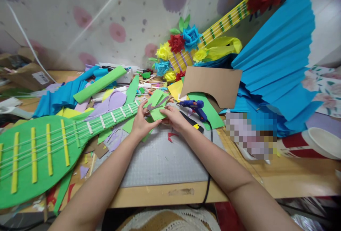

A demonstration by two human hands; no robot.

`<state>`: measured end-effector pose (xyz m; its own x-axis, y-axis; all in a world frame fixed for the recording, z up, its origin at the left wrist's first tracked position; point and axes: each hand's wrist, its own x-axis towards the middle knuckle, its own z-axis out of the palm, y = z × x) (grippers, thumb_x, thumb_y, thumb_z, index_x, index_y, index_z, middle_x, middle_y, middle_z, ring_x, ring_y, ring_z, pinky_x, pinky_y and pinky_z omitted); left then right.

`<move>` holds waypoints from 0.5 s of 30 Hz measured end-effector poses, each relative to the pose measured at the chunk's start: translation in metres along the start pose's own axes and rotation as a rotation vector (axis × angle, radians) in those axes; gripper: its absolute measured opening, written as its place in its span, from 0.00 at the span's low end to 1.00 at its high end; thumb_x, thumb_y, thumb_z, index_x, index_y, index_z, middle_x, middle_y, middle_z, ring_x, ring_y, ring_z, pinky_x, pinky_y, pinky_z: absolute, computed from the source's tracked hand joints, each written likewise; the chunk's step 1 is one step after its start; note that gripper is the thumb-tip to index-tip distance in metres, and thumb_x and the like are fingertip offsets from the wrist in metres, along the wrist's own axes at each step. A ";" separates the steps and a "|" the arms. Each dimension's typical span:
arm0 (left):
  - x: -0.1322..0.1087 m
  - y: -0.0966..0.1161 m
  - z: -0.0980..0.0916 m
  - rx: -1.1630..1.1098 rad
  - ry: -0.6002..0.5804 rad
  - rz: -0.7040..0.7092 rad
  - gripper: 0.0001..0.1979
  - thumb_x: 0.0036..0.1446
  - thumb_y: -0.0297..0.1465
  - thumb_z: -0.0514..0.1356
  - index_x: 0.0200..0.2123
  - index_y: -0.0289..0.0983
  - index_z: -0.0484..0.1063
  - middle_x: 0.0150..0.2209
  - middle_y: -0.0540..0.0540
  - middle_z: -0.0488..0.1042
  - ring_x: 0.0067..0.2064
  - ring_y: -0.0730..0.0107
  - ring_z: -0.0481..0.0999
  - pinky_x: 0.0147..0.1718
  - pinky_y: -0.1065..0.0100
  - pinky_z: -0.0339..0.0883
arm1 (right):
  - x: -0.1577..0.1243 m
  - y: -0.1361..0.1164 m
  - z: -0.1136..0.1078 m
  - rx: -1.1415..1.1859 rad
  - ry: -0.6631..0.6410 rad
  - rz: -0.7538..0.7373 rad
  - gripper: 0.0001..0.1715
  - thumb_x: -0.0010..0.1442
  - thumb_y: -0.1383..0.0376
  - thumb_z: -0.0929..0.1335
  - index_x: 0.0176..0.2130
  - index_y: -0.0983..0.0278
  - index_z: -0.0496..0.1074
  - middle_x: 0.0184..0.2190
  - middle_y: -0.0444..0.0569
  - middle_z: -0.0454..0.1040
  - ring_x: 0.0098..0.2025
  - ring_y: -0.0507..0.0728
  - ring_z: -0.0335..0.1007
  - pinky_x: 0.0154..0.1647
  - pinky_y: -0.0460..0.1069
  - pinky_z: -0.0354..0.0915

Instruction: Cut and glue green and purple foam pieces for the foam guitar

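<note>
My left hand (141, 121) is closed on a piece of green paper (157, 114), thumb stretched along its lower edge. From the other side my right hand (174, 118) pinches the same paper near its right edge. A dark, greyish-purple wavy shape (160, 102) crosses the paper between the hands; I cannot tell what it is. Both hands are raised over a grey cutting mat (165, 163). Just right of my right hand lies a blue glue gun (195, 107) with a black cord. A green paper guitar (39, 153) lies at the left, its neck reaching towards my left hand.
Brown cardboard (213, 82) with a curved cutout stands behind the glue gun. A yellow guitar with paper flowers (183, 46) leans at the back. Pleated blue paper (279, 57) rises at the right, near a red-and-white paper cup (306, 144). Scraps and sticks clutter the back left.
</note>
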<state>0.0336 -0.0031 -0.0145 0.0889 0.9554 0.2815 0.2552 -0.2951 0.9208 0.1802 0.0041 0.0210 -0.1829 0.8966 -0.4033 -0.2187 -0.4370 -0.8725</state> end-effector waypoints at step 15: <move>0.001 -0.005 -0.002 -0.181 -0.093 -0.054 0.29 0.50 0.40 0.61 0.54 0.36 0.59 0.49 0.38 0.72 0.49 0.60 0.74 0.47 0.60 0.68 | 0.004 0.003 -0.004 -0.119 0.084 -0.054 0.05 0.52 0.70 0.65 0.28 0.63 0.60 0.22 0.40 0.69 0.24 0.50 0.69 0.25 0.46 0.70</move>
<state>0.0308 -0.0001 -0.0185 0.1708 0.9622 0.2121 0.0854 -0.2289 0.9697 0.1826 0.0065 0.0163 -0.0921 0.9234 -0.3726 -0.1097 -0.3813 -0.9179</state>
